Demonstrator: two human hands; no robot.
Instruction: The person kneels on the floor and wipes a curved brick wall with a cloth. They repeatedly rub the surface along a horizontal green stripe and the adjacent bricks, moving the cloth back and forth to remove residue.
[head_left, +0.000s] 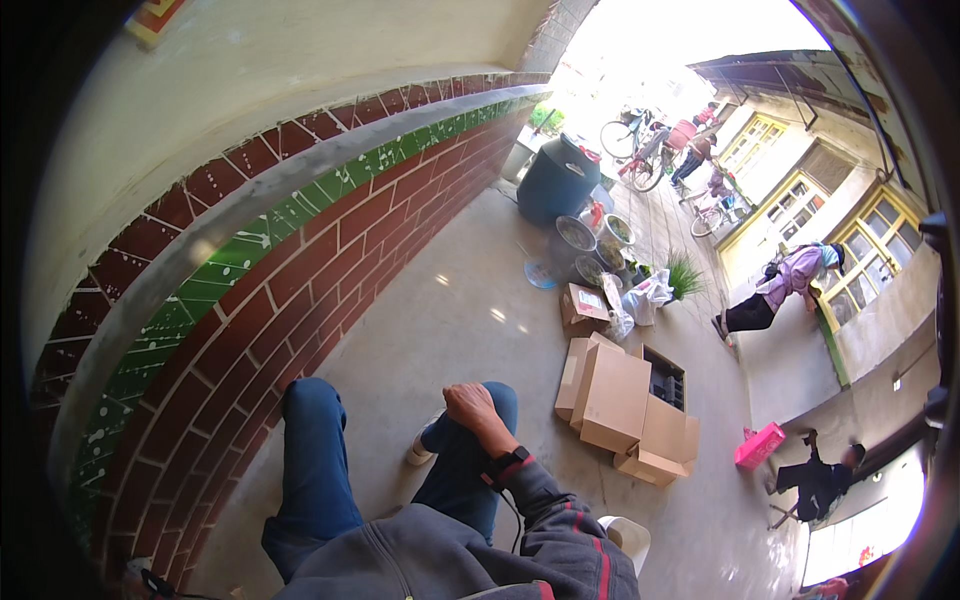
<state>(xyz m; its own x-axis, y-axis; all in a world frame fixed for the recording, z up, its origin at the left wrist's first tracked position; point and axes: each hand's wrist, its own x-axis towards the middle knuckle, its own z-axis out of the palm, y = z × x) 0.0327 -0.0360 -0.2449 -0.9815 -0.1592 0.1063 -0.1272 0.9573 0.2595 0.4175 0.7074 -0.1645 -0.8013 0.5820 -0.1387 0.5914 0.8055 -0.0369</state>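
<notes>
My right hand (471, 407) rests over the knee of my right leg, its fingers curled in; whether anything lies inside them cannot be told. A black band circles that wrist, and a thin dark cable hangs below the forearm. Out of view is my left hand. Blue trousers (315, 457) cover both my bent legs, and a grey jacket (420, 555) my body. Before me and to the right, an open cardboard box (615, 386) with its flaps spread lies on the concrete floor, beside a dark opening with objects in it.
A brick wall (300, 307) curves along the left. Ahead stand a dark barrel (559, 180), several pots, a small carton (585, 304) and plastic bags (646, 296). One person (799, 277) leans at a window; another (821, 480) sits near a pink box (759, 445). Bicycles stand farther off.
</notes>
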